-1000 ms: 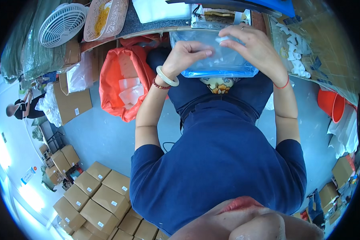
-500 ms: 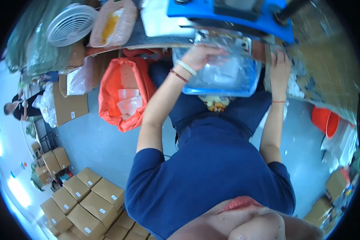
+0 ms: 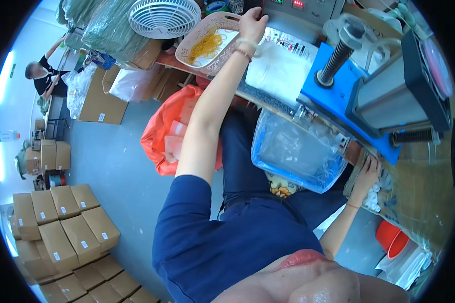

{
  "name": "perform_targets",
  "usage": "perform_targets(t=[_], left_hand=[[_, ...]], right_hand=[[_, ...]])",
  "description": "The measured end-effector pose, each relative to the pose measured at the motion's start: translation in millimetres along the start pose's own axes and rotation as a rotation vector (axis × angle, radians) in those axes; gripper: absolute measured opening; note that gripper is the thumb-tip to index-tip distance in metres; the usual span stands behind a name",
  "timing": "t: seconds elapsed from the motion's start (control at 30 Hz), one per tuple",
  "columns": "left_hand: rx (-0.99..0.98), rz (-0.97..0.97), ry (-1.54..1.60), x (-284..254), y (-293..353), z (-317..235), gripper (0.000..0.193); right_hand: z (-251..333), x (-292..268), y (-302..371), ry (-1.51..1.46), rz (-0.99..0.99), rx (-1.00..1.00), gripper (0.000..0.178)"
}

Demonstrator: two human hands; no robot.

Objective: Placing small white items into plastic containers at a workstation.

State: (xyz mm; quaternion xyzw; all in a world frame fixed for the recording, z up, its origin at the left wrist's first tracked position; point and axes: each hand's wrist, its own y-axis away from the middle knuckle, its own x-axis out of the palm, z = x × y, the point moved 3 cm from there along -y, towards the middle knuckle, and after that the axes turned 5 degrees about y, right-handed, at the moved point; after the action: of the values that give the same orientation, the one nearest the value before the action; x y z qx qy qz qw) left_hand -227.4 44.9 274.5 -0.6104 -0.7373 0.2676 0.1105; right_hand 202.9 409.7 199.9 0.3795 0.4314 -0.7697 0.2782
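Note:
My left hand is stretched far forward to the grey control box at the back of the bench, fingertips against its front edge. Beside it stands a pale oval basket holding yellow rubber bands. A clear plastic bag with a blue rim hangs on my lap below the blue machine. My right hand rests low at the bench edge among small white pieces, its fingers curled; I cannot tell whether it holds any.
A white fan sits at the back left. An orange bag of clear packets stands by my left knee. Stacked cardboard boxes fill the floor at left. Another person works far left. An orange bucket is at right.
My left hand has left the clear bag and reached forward up to the control box. My right hand dropped from the bag to the bench edge. My view tilted forward over the bench.

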Motion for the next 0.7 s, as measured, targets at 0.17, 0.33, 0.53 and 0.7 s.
perform_targets(t=[0.17,0.33,0.53,0.7], left_hand=[[-0.445,-0.064,-0.316,60,-62,67,0.116],[-0.426,-0.223,-0.392,66,-92,97,0.116],[-0.381,-0.235,-0.404,67,-101,111,0.091],[-0.298,-0.28,-0.378,70,-99,104,0.089]], right_hand=[[1,-1,-2,0.044,0.031,0.04,0.02],[16,-8,-1,0.0,0.149,0.15,0.02],[-3,3,8,-0.064,0.065,0.136,0.024],[-9,7,8,-0.039,0.056,0.12,0.023]])
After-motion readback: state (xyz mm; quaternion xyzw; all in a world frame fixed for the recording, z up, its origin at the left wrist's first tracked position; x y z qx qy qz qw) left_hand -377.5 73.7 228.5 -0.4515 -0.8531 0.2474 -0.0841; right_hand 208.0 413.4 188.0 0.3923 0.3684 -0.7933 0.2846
